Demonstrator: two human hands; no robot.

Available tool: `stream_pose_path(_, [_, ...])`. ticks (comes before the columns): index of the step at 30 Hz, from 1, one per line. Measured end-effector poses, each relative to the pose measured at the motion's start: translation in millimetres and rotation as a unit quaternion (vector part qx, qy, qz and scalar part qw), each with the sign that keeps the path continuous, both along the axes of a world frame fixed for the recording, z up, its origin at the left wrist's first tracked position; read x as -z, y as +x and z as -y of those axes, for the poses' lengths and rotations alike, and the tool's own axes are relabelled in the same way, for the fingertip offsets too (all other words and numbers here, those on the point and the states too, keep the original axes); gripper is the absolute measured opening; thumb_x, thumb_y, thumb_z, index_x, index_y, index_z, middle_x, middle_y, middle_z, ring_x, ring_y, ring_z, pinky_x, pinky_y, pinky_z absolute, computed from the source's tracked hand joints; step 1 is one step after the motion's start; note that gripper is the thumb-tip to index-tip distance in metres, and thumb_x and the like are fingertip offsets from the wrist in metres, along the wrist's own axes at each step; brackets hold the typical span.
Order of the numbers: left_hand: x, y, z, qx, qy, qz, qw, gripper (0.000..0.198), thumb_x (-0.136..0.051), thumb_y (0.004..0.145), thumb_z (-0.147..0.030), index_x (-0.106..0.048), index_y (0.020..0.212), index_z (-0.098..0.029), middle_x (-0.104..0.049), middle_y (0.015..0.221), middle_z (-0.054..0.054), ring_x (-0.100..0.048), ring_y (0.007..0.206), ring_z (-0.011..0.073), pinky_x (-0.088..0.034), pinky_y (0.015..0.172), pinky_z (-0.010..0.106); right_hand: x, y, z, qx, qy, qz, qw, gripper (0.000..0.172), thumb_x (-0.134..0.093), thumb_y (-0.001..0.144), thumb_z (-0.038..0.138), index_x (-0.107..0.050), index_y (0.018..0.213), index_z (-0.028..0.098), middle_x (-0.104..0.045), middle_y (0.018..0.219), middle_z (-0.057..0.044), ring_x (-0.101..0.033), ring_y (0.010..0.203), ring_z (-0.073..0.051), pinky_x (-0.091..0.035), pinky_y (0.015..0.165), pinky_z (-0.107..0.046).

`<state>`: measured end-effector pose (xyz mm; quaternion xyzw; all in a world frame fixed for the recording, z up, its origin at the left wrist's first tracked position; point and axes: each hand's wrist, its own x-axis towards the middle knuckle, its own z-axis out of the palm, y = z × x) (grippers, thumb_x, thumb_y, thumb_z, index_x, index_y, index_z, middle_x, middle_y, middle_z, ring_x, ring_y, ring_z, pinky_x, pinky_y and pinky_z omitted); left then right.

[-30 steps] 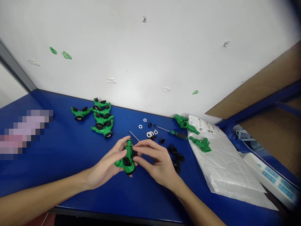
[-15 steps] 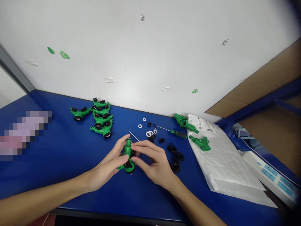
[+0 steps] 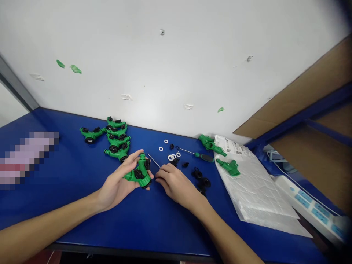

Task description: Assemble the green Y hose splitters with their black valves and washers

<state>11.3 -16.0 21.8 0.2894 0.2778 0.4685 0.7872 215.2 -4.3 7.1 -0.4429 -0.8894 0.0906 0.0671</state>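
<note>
Legible text: none. Item 1: printed label (image 3: pixel 231 145) on white padded mailer (image 3: pixel 254 190), with barcode and small print, too small to read. Item 2: power strip (image 3: pixel 310 209), blue markings, unreadable.

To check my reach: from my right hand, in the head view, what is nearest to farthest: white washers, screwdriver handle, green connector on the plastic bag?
Right hand:
1. White washers: ahead of fingers.
2. Screwdriver handle: farther right.
3. Green connector: farthest right, on the bag.

Bright, even light, with soft glare on the white wall (image 3: pixel 148 106) (corners darken and blur slightly).
</note>
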Motion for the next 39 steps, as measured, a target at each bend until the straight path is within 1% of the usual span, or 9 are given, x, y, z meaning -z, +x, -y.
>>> stream_pose_path(4, [2.2, 0, 1, 0.018, 0.000, 0.003, 1.000, 0.041, -0.057, 0.089, -0.033, -0.056, 0.129, -0.024, -0.053, 0.121, 0.010, -0.059, 0.095, 0.0304, -0.050, 0.070, 0.043, -2.8, -6, 3, -0.021, 0.014, 0.036, 0.999, 0.021, -0.047, 0.095, 0.008, -0.067, 0.088, 0.013, -0.063, 0.087, -0.010, -0.058, 0.083, -0.022, -0.050, 0.072, -0.032])
stream_pose_path(8, [2.8, -2, 2, 0.026, 0.002, -0.003, 1.000, 0.043, -0.057, 0.090, -0.036, -0.054, 0.132, -0.026, -0.052, 0.124, 0.010, -0.059, 0.097, 0.0306, -0.050, 0.072, 0.044, -13.2, 5, 4, -0.009, 0.009, -0.119, 0.993, 0.026, -0.043, 0.097, 0.010, -0.065, 0.111, 0.013, -0.062, 0.093, -0.010, -0.059, 0.082, -0.019, -0.051, 0.073, -0.032])
stream_pose_path(11, [3.3, -3, 3, 0.053, 0.009, 0.005, 0.999, 0.042, -0.057, 0.090, -0.037, -0.055, 0.131, -0.028, -0.051, 0.125, 0.010, -0.058, 0.097, 0.0309, -0.050, 0.073, 0.045, -20.7, 11, 5, 0.028, -0.016, -0.297, 0.954, 0.022, -0.048, 0.096, 0.017, -0.070, 0.098, 0.016, -0.066, 0.088, -0.008, -0.061, 0.074, -0.016, -0.051, 0.068, -0.029])
stream_pose_path(14, [5.1, -3, 5, 0.083, 0.022, 0.007, 0.996, 0.043, -0.058, 0.089, -0.039, -0.056, 0.130, -0.030, -0.049, 0.126, 0.010, -0.058, 0.098, 0.0316, -0.050, 0.074, 0.047, -24.5, 10, 7, 0.054, -0.075, -0.444, 0.891, 0.012, -0.062, 0.089, 0.023, -0.073, 0.086, 0.018, -0.071, 0.082, -0.006, -0.065, 0.071, -0.016, -0.054, 0.065, -0.029])
stream_pose_path(16, [6.8, -2, 6, 0.098, 0.032, 0.004, 0.995, 0.045, -0.059, 0.088, -0.041, -0.055, 0.131, -0.031, -0.047, 0.126, 0.009, -0.057, 0.099, 0.0317, -0.050, 0.076, 0.047, -24.8, 6, 9, 0.066, -0.110, -0.501, 0.856, 0.008, -0.068, 0.085, 0.024, -0.075, 0.086, 0.020, -0.075, 0.082, -0.005, -0.069, 0.072, -0.017, -0.056, 0.066, -0.030])
stream_pose_path(19, [8.5, -2, 7, 0.112, 0.039, 0.002, 0.993, 0.047, -0.058, 0.088, -0.042, -0.053, 0.133, -0.032, -0.046, 0.126, 0.009, -0.055, 0.100, 0.0310, -0.050, 0.076, 0.046, -23.5, 2, 12, 0.070, -0.124, -0.530, 0.836, 0.008, -0.070, 0.084, 0.024, -0.077, 0.088, 0.022, -0.077, 0.084, -0.005, -0.071, 0.076, -0.019, -0.058, 0.071, -0.032])
stream_pose_path(26, [6.6, -1, 9, 0.117, 0.035, 0.005, 0.992, 0.046, -0.058, 0.088, -0.042, -0.053, 0.133, -0.032, -0.041, 0.138, 0.009, -0.055, 0.100, 0.0297, -0.049, 0.076, 0.045, -20.4, -2, 13, 0.037, -0.101, -0.549, 0.829, 0.012, -0.074, 0.078, 0.012, -0.077, 0.082, 0.024, -0.069, 0.079, -0.002, -0.063, 0.071, -0.014, -0.052, 0.064, -0.027])
stream_pose_path(31, [8.4, -1, 10, 0.120, 0.033, 0.003, 0.992, 0.047, -0.060, 0.087, -0.043, -0.054, 0.133, -0.033, -0.038, 0.140, 0.009, -0.056, 0.099, 0.0288, -0.049, 0.078, 0.046, -18.6, -4, 17, 0.012, -0.087, -0.507, 0.858, 0.016, -0.068, 0.083, 0.009, -0.076, 0.087, 0.023, -0.072, 0.085, -0.003, -0.067, 0.075, -0.015, -0.054, 0.070, -0.027])
stream_pose_path(39, [9.3, -1, 11, 0.123, 0.046, -0.011, 0.991, 0.048, -0.060, 0.088, -0.042, -0.051, 0.134, -0.034, -0.040, 0.138, 0.008, -0.056, 0.102, 0.0293, -0.049, 0.077, 0.043, -23.2, -2, 18, 0.006, -0.019, -0.444, 0.896, 0.013, -0.067, 0.083, 0.010, -0.076, 0.085, 0.020, -0.071, 0.083, -0.004, -0.066, 0.071, -0.014, -0.054, 0.066, -0.025])
